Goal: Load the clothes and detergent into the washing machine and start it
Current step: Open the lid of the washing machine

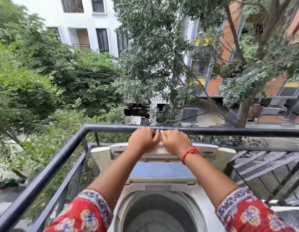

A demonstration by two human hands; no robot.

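Washer (162, 195) on balcony, just inside black rail (212, 131) | lid (163, 169) folded up at back, drum (160, 213) open and looks empty | left hand (143, 138) and right hand (176, 141) side by side at lid's top edge, fingers curled over it | red thread (189, 153) on right wrist
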